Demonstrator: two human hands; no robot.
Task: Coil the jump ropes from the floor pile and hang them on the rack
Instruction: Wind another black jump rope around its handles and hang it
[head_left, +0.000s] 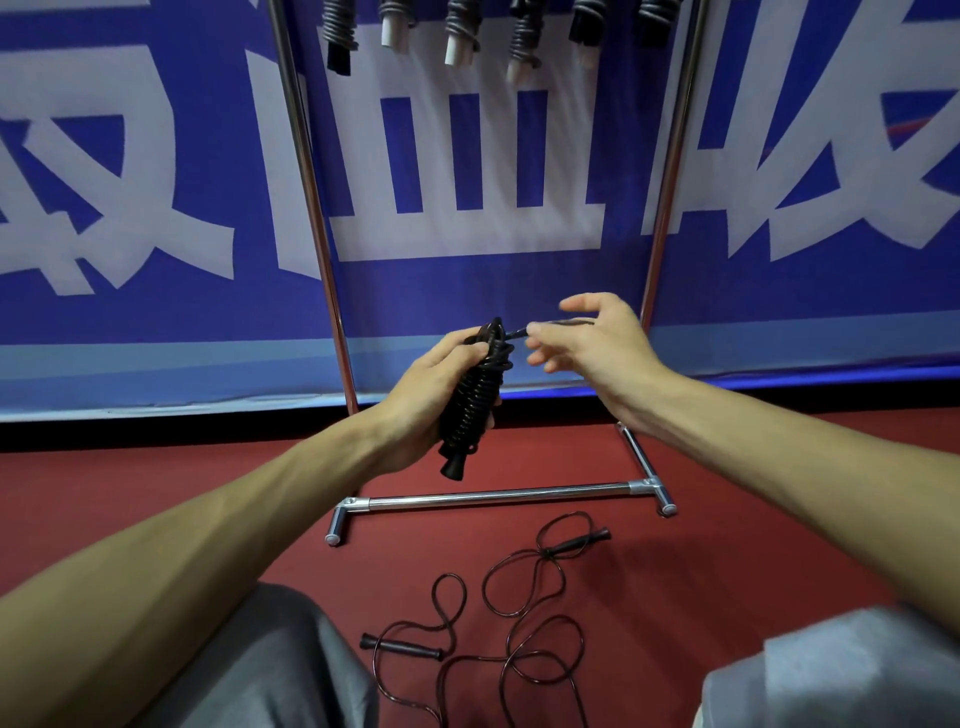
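Observation:
My left hand (426, 395) grips a black jump rope (470, 400) whose cord is wound tightly round its handles, the handle ends pointing down. Just to its right, my right hand (587, 338) pinches the loose end of that cord near the top of the coil, its other fingers spread. A second black jump rope (524, 618) lies uncoiled in loose loops on the red floor between my knees. The chrome rack (498, 496) stands in front of me, and several coiled ropes (467, 31) hang from its top at the frame's upper edge.
A blue banner with large white characters (156, 208) covers the wall behind the rack. The rack's uprights (322, 249) and floor bar frame the space ahead. My grey-clad knees (270, 665) fill the lower corners.

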